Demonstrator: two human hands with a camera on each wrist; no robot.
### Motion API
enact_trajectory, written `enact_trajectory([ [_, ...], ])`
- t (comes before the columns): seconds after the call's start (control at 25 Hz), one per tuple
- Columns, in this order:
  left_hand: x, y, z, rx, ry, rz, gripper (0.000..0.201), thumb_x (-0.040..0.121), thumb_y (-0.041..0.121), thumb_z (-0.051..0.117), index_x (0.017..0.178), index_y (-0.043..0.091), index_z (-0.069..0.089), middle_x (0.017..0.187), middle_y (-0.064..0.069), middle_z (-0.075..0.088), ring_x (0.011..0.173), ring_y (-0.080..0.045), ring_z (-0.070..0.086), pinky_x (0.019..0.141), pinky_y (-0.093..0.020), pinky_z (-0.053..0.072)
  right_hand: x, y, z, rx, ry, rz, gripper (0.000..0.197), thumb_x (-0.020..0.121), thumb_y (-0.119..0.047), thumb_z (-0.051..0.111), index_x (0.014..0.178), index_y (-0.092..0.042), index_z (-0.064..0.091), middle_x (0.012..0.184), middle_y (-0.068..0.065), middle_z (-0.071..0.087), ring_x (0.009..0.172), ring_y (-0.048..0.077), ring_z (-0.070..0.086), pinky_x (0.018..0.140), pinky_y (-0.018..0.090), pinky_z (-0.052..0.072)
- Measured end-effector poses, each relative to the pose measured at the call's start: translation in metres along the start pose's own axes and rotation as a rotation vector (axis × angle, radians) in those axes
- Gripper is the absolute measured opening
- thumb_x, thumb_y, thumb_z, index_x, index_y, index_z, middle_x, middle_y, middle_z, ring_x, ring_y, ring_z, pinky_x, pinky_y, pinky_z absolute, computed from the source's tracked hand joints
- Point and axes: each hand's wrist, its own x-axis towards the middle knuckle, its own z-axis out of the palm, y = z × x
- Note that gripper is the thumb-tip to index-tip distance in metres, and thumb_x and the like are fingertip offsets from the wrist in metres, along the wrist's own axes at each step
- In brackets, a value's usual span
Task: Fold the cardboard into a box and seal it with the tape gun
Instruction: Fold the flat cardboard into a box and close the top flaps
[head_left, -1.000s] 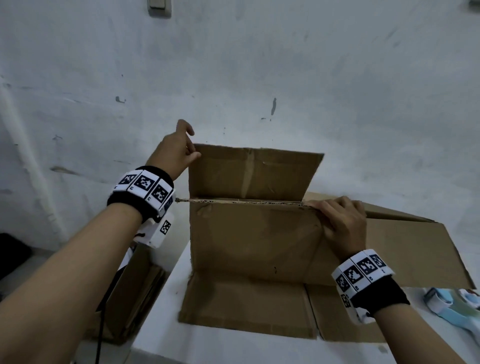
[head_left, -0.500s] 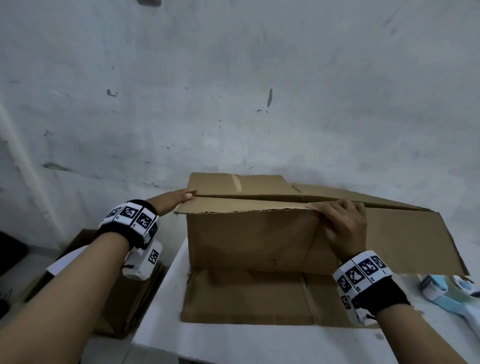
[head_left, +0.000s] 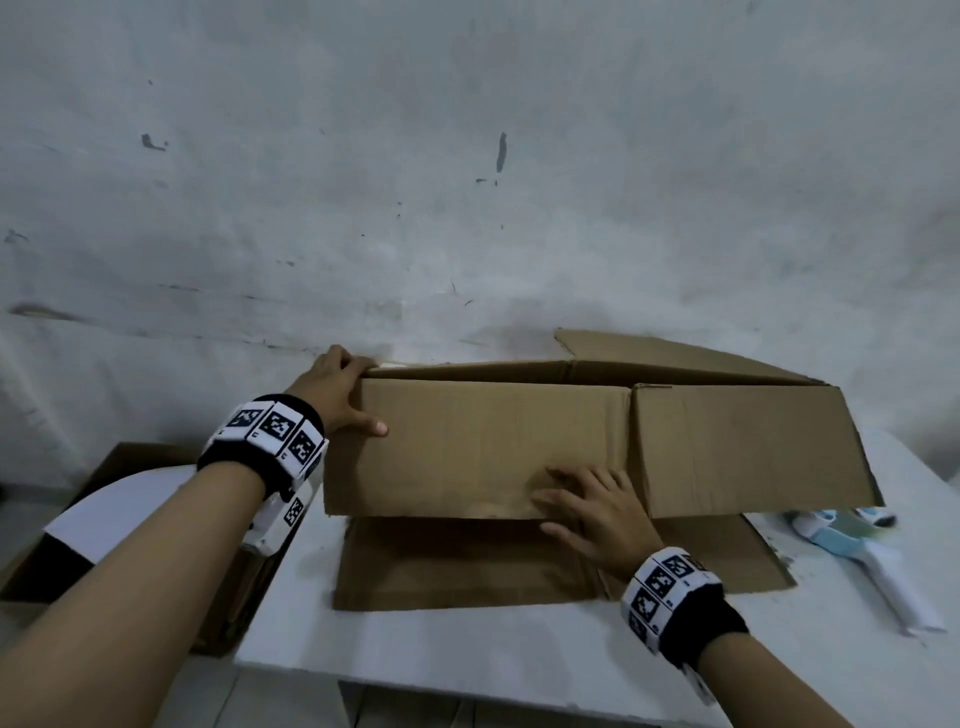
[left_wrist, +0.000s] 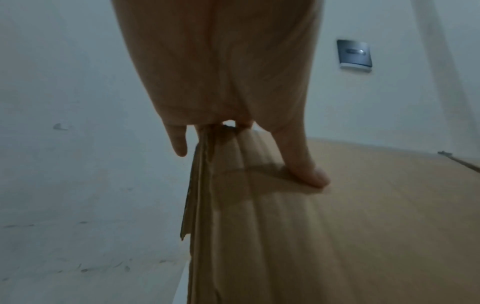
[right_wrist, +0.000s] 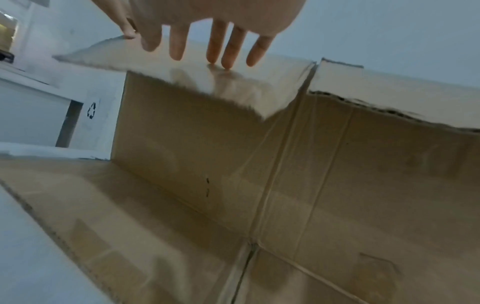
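Observation:
The brown cardboard (head_left: 493, 447) stands partly folded on the white table (head_left: 467, 649), with two flaps hanging toward me and bottom flaps lying flat. My left hand (head_left: 337, 395) grips its upper left corner, thumb (left_wrist: 311, 174) on the near panel and the other fingers behind the edge. My right hand (head_left: 592, 509) lies flat on the near left flap, fingers (right_wrist: 228, 51) straight and spread. In the right wrist view the cardboard (right_wrist: 207, 164) shows its inner fold lines. The light blue and white tape gun (head_left: 852, 535) lies on the table at the right, untouched.
A grey wall rises close behind the table. On the floor at the left sits another cardboard box (head_left: 130, 457) holding a white sheet. The table's left edge runs just beside the cardboard. A wall socket (left_wrist: 354, 55) shows in the left wrist view.
The upright rear flap came down and the near flaps now hang toward me. My right hand slid from the top edge to lie flat on the flap; my left hand moved onto the left corner.

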Motion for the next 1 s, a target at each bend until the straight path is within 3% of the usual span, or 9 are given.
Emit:
enact_trajectory([
  [0.08, -0.005, 0.001, 0.01, 0.035, 0.069, 0.037, 0.078, 0.07, 0.039, 0.074, 0.136, 0.021, 0.035, 0.134, -0.008, 0.037, 0.125, -0.026, 0.037, 0.104, -0.039, 0.034, 0.018, -0.003, -0.002, 0.06, -0.014, 0.129, 0.039, 0.088, -0.049, 0.051, 0.124, -0.034, 0.045, 0.135, 0.002, 0.038, 0.117, 0.019, 0.04, 0.091, 0.047, 0.049],
  [0.16, -0.007, 0.0, 0.016, 0.111, 0.139, 0.062, 0.073, 0.072, 0.042, 0.071, 0.134, 0.021, 0.037, 0.132, -0.006, 0.043, 0.121, -0.025, 0.041, 0.103, -0.039, 0.032, 0.05, -0.008, -0.011, 0.098, -0.033, 0.243, 0.071, 0.077, -0.044, 0.069, 0.137, -0.032, 0.034, 0.148, 0.006, 0.027, 0.134, 0.024, 0.028, 0.106, 0.051, 0.03],
  [0.24, -0.009, 0.0, 0.018, 0.163, 0.149, 0.063, 0.07, 0.074, 0.046, 0.068, 0.133, 0.023, 0.038, 0.132, -0.005, 0.045, 0.121, -0.025, 0.042, 0.106, -0.041, 0.028, 0.084, -0.015, -0.02, 0.091, -0.134, 0.302, 0.082, 0.081, -0.046, 0.065, 0.147, -0.033, 0.018, 0.158, 0.005, 0.017, 0.146, 0.025, 0.015, 0.115, 0.048, 0.008],
  [0.32, -0.012, -0.001, 0.019, 0.206, 0.145, 0.043, 0.069, 0.075, 0.048, 0.065, 0.133, 0.025, 0.036, 0.134, -0.004, 0.043, 0.125, -0.024, 0.039, 0.112, -0.048, 0.02, 0.112, -0.02, -0.022, 0.127, -0.308, 0.346, 0.074, 0.09, -0.044, 0.054, 0.15, -0.035, 0.011, 0.16, 0.001, 0.011, 0.148, 0.022, 0.007, 0.118, 0.047, -0.001],
  [0.4, -0.015, 0.002, 0.022, 0.254, 0.158, 0.009, 0.07, 0.078, 0.051, 0.061, 0.136, 0.026, 0.031, 0.14, -0.003, 0.038, 0.133, -0.023, 0.033, 0.114, -0.057, 0.006, 0.125, -0.022, -0.019, 0.154, -0.371, 0.388, 0.063, 0.092, -0.039, 0.052, 0.147, -0.036, 0.022, 0.156, 0.0, 0.023, 0.146, 0.02, 0.015, 0.119, 0.047, 0.006],
  [0.48, -0.015, 0.013, 0.026, 0.297, 0.172, 0.034, 0.074, 0.081, 0.053, 0.055, 0.141, 0.024, 0.023, 0.147, -0.003, 0.03, 0.14, -0.02, 0.023, 0.112, -0.059, -0.005, 0.13, -0.021, -0.012, 0.146, -0.298, 0.421, 0.055, 0.09, -0.035, 0.055, 0.142, -0.034, 0.035, 0.144, 0.001, 0.038, 0.139, 0.021, 0.029, 0.117, 0.047, 0.01],
  [0.64, 0.001, 0.066, 0.045, 0.22, 0.181, 0.176, 0.059, 0.091, 0.048, 0.041, 0.143, 0.028, 0.021, 0.146, -0.002, 0.033, 0.141, -0.02, 0.021, 0.116, -0.052, -0.002, 0.14, -0.022, -0.003, 0.126, -0.278, 0.428, 0.042, 0.091, -0.029, 0.054, 0.132, -0.023, 0.045, 0.128, 0.007, 0.048, 0.124, 0.027, 0.045, 0.116, 0.041, 0.013],
  [0.88, 0.017, 0.087, 0.064, 0.097, 0.306, 0.077, 0.044, 0.095, 0.043, 0.03, 0.138, 0.031, 0.032, 0.14, -0.007, 0.036, 0.137, -0.025, 0.024, 0.115, -0.049, -0.006, 0.107, 0.024, -0.015, -0.043, -0.407, 0.483, 0.059, 0.096, -0.049, 0.035, 0.149, -0.032, 0.017, 0.153, 0.004, 0.028, 0.144, 0.025, 0.02, 0.115, 0.057, -0.001],
  [1.0, 0.021, 0.093, 0.064, 0.077, 0.336, 0.017, 0.046, 0.094, 0.046, 0.032, 0.138, 0.03, 0.034, 0.141, -0.009, 0.036, 0.139, -0.027, 0.02, 0.115, -0.049, -0.008, 0.066, 0.071, -0.026, -0.071, -0.396, 0.63, 0.065, 0.093, -0.052, 0.038, 0.149, -0.039, 0.008, 0.159, 0.003, 0.014, 0.147, 0.026, 0.01, 0.114, 0.06, 0.006],
])
